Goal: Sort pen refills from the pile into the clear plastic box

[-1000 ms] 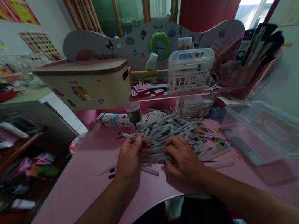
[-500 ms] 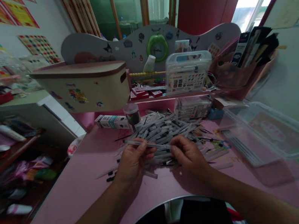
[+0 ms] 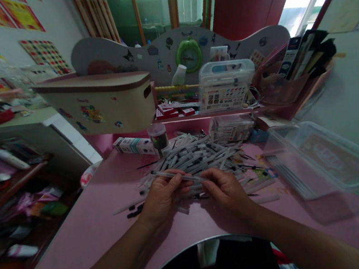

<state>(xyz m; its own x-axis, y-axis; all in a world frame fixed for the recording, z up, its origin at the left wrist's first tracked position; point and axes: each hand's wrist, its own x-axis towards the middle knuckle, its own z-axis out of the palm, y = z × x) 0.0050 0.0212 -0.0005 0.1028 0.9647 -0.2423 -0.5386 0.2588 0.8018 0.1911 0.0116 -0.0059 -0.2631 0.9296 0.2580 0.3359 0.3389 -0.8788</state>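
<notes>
A slim pen (image 3: 188, 177) with a pale see-through barrel and a dark left end slants between my hands. My left hand (image 3: 162, 196) is closed around its middle, thumb on top. At the pen's right end, my right hand (image 3: 226, 188) pinches the tip between thumb and fingers; whether a separate cap is there is too small to tell. Just behind and under both hands spreads a large heap of similar pens (image 3: 197, 157), some with black parts. A few black pieces (image 3: 135, 213) lie left of my left hand.
Across the pink desk (image 3: 91, 245) stand a clear cup (image 3: 158, 139), a long patterned box (image 3: 135, 145) and a clear plastic case (image 3: 231, 128). A clear tray (image 3: 338, 156) lies at the right. A beige bin (image 3: 102, 106) sits on the shelf above.
My right hand has moved slightly left, and its fingers now meet the pen's right end. The pen has shifted a little to the right in my left hand.
</notes>
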